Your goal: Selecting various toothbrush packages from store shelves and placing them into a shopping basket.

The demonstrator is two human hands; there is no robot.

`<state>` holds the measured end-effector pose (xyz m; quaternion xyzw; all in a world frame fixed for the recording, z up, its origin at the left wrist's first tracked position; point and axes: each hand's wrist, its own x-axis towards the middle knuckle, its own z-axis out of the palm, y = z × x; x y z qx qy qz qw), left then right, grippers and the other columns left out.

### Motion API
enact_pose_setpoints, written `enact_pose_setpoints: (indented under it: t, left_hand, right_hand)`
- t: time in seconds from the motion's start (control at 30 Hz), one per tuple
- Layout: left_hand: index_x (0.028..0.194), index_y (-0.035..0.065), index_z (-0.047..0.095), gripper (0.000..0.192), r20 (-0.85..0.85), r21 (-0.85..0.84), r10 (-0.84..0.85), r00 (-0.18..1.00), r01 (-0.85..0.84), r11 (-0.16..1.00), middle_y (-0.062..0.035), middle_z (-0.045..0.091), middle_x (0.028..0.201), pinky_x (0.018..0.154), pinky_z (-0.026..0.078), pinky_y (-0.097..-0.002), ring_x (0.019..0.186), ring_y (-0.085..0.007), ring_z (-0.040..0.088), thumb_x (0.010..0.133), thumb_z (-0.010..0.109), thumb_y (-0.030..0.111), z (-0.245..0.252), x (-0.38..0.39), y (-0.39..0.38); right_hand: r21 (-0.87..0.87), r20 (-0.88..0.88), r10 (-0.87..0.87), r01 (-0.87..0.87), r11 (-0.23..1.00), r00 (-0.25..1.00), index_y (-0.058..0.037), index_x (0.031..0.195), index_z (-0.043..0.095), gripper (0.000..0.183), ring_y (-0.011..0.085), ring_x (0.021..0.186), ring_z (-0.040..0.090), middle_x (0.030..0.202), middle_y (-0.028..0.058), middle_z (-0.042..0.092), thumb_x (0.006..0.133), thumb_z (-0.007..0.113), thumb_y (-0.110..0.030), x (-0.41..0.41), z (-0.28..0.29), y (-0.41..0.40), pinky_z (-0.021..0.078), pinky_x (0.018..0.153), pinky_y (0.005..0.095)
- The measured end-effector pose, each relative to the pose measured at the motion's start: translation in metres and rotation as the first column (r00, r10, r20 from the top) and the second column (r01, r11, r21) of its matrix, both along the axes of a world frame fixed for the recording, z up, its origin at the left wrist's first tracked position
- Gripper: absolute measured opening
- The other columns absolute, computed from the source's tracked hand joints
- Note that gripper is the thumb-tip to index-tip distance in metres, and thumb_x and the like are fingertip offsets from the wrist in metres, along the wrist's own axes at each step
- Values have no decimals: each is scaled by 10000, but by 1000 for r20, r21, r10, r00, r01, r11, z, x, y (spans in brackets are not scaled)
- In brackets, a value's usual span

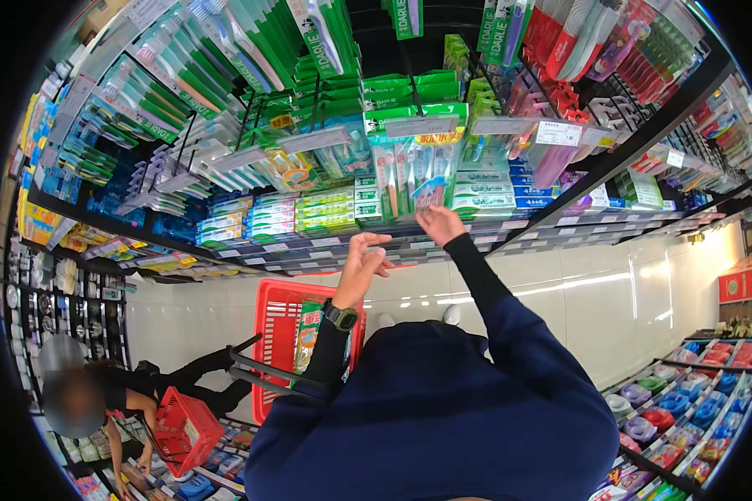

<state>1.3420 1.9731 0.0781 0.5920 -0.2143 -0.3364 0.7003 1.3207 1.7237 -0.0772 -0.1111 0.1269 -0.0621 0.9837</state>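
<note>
A multi-pack of toothbrushes in clear and green packaging hangs from a hook straight ahead. My right hand is at its lower edge, fingertips against or just before the plastic; whether they pinch it cannot be told. Lower and to the left, my left hand is raised with nothing in it, its fingers bent and apart. A wristwatch is on that wrist. The handles of a red shopping basket cross my left forearm. Inside the basket lies a green package, partly hidden by my arm.
Boxed toothpaste is stacked under hanging toothbrush packs. A dark shelf divider slants on the right. At lower left, a person with another red basket reaches toward low shelves. More bottles and packs fill shelves behind me.
</note>
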Motion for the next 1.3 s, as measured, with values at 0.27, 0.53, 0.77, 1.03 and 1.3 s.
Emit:
enact_pose_setpoints:
  t: [0.27,0.53,0.77,1.03,1.3]
  left_hand:
    - [1371,47,236,639,275,78,255,927,-286,955,-162,353,1365,1029,281,-421,1271,-271,334,857,596,162,-13,5,-24]
    - [1347,7,265,585,99,-92,276,956,-268,959,-163,462,1268,954,379,-343,1158,-204,466,868,585,105,-7,1,-45]
    - [1146,-14,512,327,-80,-96,162,984,-169,981,-71,603,1064,849,438,-274,971,-118,565,849,611,81,6,-11,-44]
    - [1097,-19,554,307,-105,-6,159,982,-160,987,-69,630,1000,786,469,-263,884,-110,586,825,646,88,-2,-21,-34]
    - [1117,-17,543,328,-133,-12,123,983,-126,992,-70,619,1026,819,460,-275,920,-122,579,820,649,73,-5,-31,-36]
  right_hand:
    - [-20,50,88,-88,996,995,-56,1145,485,264,230,1125,494,1172,85,543,889,540,-88,-57,45,29,340,1034,427]
    - [-165,94,149,-132,977,984,-72,1283,400,410,213,1174,473,1271,83,485,902,539,-125,-89,87,42,371,1020,387]
    - [-227,22,92,-84,970,996,-46,1334,341,500,247,1215,433,1309,110,452,887,555,-112,-119,93,53,340,1033,433]
    - [-98,139,192,-179,979,972,-11,1331,340,524,223,1211,438,1302,109,460,879,570,-141,-155,98,34,337,1019,390]
    - [-867,-180,42,-179,464,983,-21,1084,518,274,74,879,507,965,-2,561,865,611,-156,-141,122,33,429,786,244]
